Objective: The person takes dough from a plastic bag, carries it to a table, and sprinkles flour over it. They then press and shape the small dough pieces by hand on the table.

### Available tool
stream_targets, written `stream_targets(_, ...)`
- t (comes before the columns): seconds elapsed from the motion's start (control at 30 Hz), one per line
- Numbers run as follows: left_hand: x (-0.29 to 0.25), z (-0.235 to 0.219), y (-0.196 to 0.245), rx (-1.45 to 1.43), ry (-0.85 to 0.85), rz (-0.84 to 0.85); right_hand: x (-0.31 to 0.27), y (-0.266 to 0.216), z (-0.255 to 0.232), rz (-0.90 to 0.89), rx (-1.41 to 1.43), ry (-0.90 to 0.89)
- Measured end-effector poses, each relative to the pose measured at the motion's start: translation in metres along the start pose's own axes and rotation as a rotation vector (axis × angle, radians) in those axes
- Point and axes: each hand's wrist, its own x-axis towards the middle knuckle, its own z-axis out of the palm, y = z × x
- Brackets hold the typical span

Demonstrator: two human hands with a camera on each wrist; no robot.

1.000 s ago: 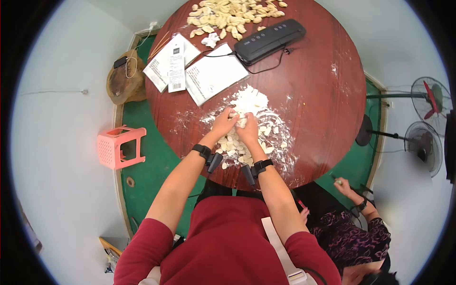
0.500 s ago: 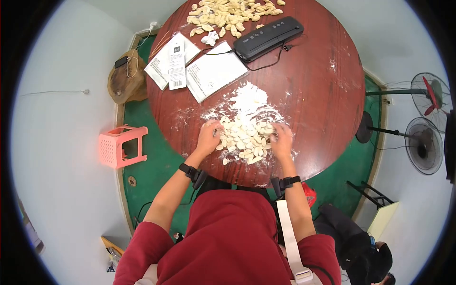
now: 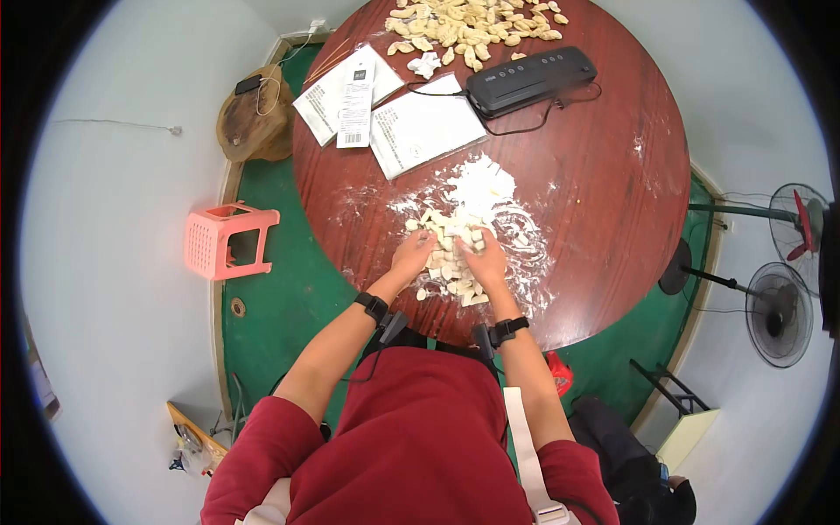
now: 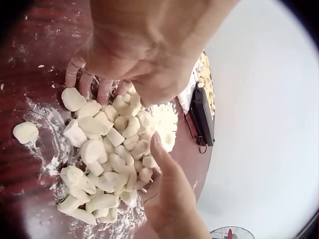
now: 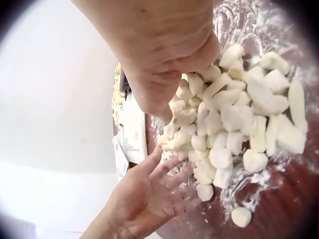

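Small cut pieces of white dough point(image 3: 457, 269) lie in a floury heap on the round wooden table point(image 3: 604, 236). My left hand point(image 3: 414, 255) is at the heap's left side; in the right wrist view its fingers point(image 5: 167, 194) are spread, palm toward the dough. Opposite, my right hand point(image 3: 486, 262) is at the right side. Its thumb points up in the left wrist view, the other fingers partly hidden behind dough. Both hands touch the edges of the heap. One round dough piece point(image 4: 26, 133) lies apart from it.
Loose white flour point(image 3: 488, 185) is just beyond the heap. Farther back are white packets point(image 3: 424, 131), a black corded appliance point(image 3: 529, 83) and many yellowish shaped pieces point(image 3: 468, 22). A pink stool point(image 3: 232, 241) stands left; fans point(image 3: 774, 315) stand right.
My hands were together above the pieces, then moved apart to both sides of the heap, and are now closer together around it. The seated person at right has left that spot.
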Motion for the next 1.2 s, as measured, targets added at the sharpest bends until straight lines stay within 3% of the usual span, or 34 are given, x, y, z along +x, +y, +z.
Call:
stream_targets(0.1,0.01,0.005,-0.002,-0.081,-0.065,0.062,0.009,-0.011,0.015,0.001,-0.01,-0.049)
stream_targets(0.17,0.009,0.004,0.005,-0.301,-0.294,0.083,0.017,-0.001,0.024,-0.014,0.023,-0.037)
stream_targets(0.23,-0.005,-0.001,0.032,-0.312,-0.318,0.047,0.025,0.014,0.024,-0.062,0.281,-0.107)
stream_targets(0.33,-0.01,0.0,0.051,-0.35,-0.373,0.048,0.023,0.015,0.006,-0.208,0.343,-0.193)
stream_targets(0.4,-0.009,0.001,0.06,-0.411,-0.399,0.091,0.015,0.008,-0.016,-0.182,0.314,-0.2)
stream_targets(0.5,0.003,-0.001,0.056,-0.337,-0.388,0.14,0.011,0.02,-0.033,-0.103,0.279,-0.138)
stream_targets(0.57,0.0,-0.006,0.057,-0.325,-0.33,0.124,0.018,0.052,-0.044,-0.185,0.03,0.086)
stream_targets(0.63,-0.006,-0.021,0.052,-0.07,-0.209,0.305,0.015,0.072,-0.062,-0.196,-0.061,0.173)
stream_targets(0.67,-0.009,-0.027,0.049,-0.041,-0.194,0.147,0.01,0.081,-0.07,-0.206,-0.151,0.262)
stream_targets(0.7,-0.008,-0.03,0.035,-0.038,-0.197,0.148,0.005,0.088,-0.077,-0.203,-0.15,0.264)
stream_targets(0.77,-0.005,-0.032,-0.001,0.116,-0.007,0.375,-0.007,0.1,-0.085,0.056,-0.183,0.327)
stream_targets(0.8,-0.012,-0.033,-0.005,0.118,-0.008,0.374,-0.015,0.105,-0.085,0.178,-0.336,0.293)
stream_targets(0.83,-0.02,-0.035,-0.006,0.053,-0.047,0.181,-0.019,0.127,-0.078,0.18,-0.335,0.292)
stream_targets(0.87,-0.028,-0.034,-0.006,-0.011,-0.086,-0.014,-0.019,0.165,-0.063,0.28,-0.21,0.142)
stream_targets(0.9,-0.036,-0.031,0.001,-0.01,-0.089,-0.015,-0.018,0.185,-0.055,0.376,-0.084,-0.008)
stream_targets(0.93,-0.045,-0.025,0.013,-0.108,-0.18,-0.136,-0.024,0.169,-0.052,0.377,-0.085,-0.008)
stream_targets(0.97,-0.05,-0.018,0.019,-0.207,-0.269,-0.257,-0.037,0.134,-0.042,0.462,0.186,-0.079)
stream_targets(1.0,-0.042,-0.005,0.004,-0.236,-0.31,-0.246,-0.045,0.109,-0.032,0.54,0.459,-0.151)
stream_targets(1.1,-0.037,0.02,0.013,-0.301,-0.348,-0.223,-0.033,0.116,0.007,0.376,0.571,-0.095)
stream_targets(1.2,-0.036,0.027,0.039,-0.381,-0.387,-0.255,-0.028,0.045,0.0,0.441,0.581,-0.013)
